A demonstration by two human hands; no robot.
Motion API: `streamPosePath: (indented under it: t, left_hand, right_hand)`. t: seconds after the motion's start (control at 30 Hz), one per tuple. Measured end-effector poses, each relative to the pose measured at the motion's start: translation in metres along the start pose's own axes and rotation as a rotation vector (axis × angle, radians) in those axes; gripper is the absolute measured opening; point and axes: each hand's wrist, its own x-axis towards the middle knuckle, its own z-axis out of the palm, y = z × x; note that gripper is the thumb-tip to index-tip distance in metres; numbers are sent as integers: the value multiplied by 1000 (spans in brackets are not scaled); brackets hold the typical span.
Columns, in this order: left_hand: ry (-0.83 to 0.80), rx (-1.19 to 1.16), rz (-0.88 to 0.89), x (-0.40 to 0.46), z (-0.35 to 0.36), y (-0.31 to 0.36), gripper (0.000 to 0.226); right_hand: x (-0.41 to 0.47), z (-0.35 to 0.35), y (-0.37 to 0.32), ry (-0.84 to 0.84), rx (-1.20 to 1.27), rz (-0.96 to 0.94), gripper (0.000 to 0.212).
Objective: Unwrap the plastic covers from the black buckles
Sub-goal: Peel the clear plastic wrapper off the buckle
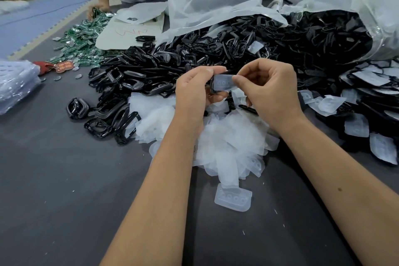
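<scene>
Your left hand (195, 86) grips a black plastic buckle (216, 89) above the dark grey desk (64, 179), mid-width, while your right hand (266, 87) pinches its translucent plastic cover (223, 82) between thumb and forefinger. Beneath your wrists lies a heap of shed translucent covers (226, 142); bare black buckles (138, 77) are piled toward the far-left.

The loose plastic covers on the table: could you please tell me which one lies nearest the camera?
The single cover lying flat on the grey table, apart from and just below the white heap of covers; the others are piled together.
</scene>
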Motion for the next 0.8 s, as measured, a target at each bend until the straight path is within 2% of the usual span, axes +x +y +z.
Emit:
streamPosePath:
  t: [0.4,0.8]
  left_hand:
    - [-1,62,4,-4,0,1,27]
    - [-9,157,64,-5,1,-3,23]
  right_hand:
    - [-3,-2,-7,-34,-182,-153,4]
    - [-3,-4,-5,9,-168,-131,5]
